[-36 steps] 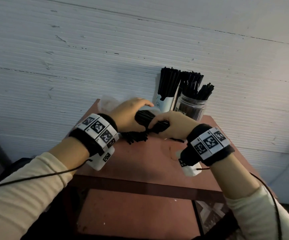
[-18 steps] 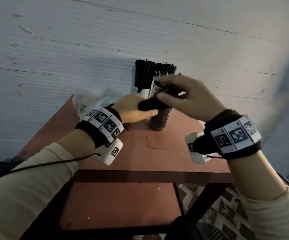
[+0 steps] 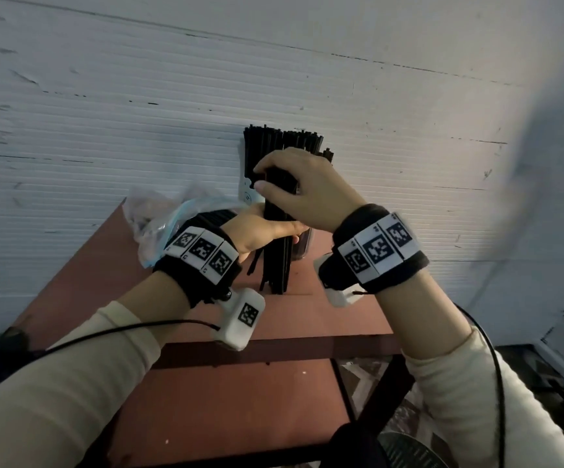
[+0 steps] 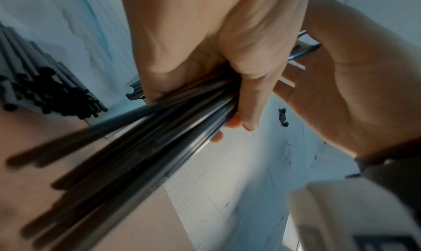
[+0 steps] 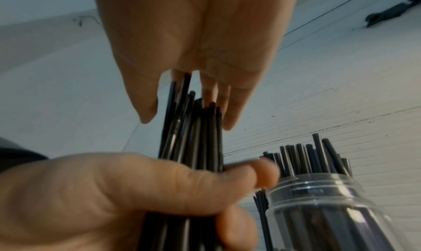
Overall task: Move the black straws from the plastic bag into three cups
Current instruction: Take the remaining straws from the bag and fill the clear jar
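At frame centre the left hand (image 3: pixel 260 231) grips an upright straw bundle (image 3: pixel 275 258) squared on the table (image 3: pixel 307 319), right hand (image 3: pixel 302 189) pinching its top; next, lift it into the clear cup (image 5: pixel 341 210).

Reddish-brown table (image 3: pixel 324 319) against a white ribbed wall (image 3: pixel 105 106), patterned floor (image 3: pixel 395 413) beneath

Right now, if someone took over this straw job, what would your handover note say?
Left hand grips the straw bundle at mid-length; the bundle stands upright, lower ends on the table.
Right hand holds the bundle's top.
Plastic bag lies at the table's back left, straws still inside.
Clear cup and the white cup already hold straws.
Left: drop this bundle into a cup, then empty the bag.
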`<state>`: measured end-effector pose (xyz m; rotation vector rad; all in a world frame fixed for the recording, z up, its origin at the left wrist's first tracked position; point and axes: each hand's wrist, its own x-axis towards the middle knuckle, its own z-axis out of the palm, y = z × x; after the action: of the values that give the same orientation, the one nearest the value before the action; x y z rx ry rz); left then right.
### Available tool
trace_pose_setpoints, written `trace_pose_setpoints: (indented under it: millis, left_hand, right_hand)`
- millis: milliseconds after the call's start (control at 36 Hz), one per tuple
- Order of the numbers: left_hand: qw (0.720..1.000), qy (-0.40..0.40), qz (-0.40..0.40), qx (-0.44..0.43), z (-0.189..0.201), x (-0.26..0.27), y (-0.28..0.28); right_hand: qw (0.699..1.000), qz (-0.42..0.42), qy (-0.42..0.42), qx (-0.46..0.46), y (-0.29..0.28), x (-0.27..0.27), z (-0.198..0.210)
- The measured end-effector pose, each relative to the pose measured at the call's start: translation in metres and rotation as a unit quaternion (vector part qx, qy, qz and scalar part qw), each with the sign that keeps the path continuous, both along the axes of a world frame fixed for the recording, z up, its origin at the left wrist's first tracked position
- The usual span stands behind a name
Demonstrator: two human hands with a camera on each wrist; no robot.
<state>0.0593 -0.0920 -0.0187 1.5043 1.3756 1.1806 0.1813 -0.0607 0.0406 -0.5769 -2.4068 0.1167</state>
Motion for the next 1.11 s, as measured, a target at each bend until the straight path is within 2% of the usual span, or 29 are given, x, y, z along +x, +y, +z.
trace_pose_setpoints:
  millis: [139, 250, 417, 528, 583, 639, 750, 805, 861, 917, 1055, 1111]
  left_hand:
    - [0.999, -0.026, -0.027, 0.016, 0.005, 0.000, -0.001]
    - [0.997, 0.016, -0.048, -0.054, -0.003, -0.006, 0.003]
    - [0.988, 0.054, -0.060, -0.128, -0.024, -0.008, 0.005]
    - [0.994, 0.046, -0.032, -0.093, -0.019, -0.005, 0.002]
    - [0.998, 0.014, -0.015, -0.067, -0.016, -0.007, 0.002]
    - [0.999, 0.019, -0.027, -0.031, -0.007, -0.009, 0.001]
    - [0.993, 0.060, -0.102, 0.024, 0.022, -0.002, -0.014]
    - [0.985, 0.089, -0.145, 0.026, 0.033, 0.001, -0.020]
    - [0.976, 0.134, -0.171, 0.020, 0.039, 0.003, -0.022]
    - [0.976, 0.153, -0.150, 0.044, 0.041, 0.007, -0.021]
    - [0.988, 0.102, -0.095, 0.069, 0.032, 0.010, 0.005]
    - [0.990, 0.103, -0.024, 0.097, 0.031, 0.009, 0.016]
  right_hand:
    - [0.997, 0.017, 0.073, 0.017, 0.001, -0.001, 0.000]
    - [0.999, -0.005, 0.023, -0.025, 0.006, 0.000, -0.008]
    - [0.995, 0.014, 0.074, -0.060, 0.003, 0.003, -0.016]
    - [0.992, -0.003, 0.114, -0.058, -0.004, 0.005, -0.012]
    - [0.983, -0.023, 0.160, -0.082, -0.009, 0.010, -0.008]
    - [0.977, -0.046, 0.179, -0.107, -0.010, 0.016, -0.005]
    - [0.984, -0.075, 0.109, -0.122, -0.006, 0.022, -0.004]
    - [0.987, -0.036, 0.067, -0.140, -0.001, 0.022, -0.007]
    - [0.978, 0.009, 0.061, -0.201, 0.002, 0.021, -0.009]
    - [0.976, 0.034, 0.072, -0.203, 0.005, 0.020, -0.008]
    - [0.978, 0.048, 0.118, -0.168, 0.022, 0.024, 0.010]
    - [0.971, 0.051, 0.167, -0.165, 0.031, 0.028, 0.024]
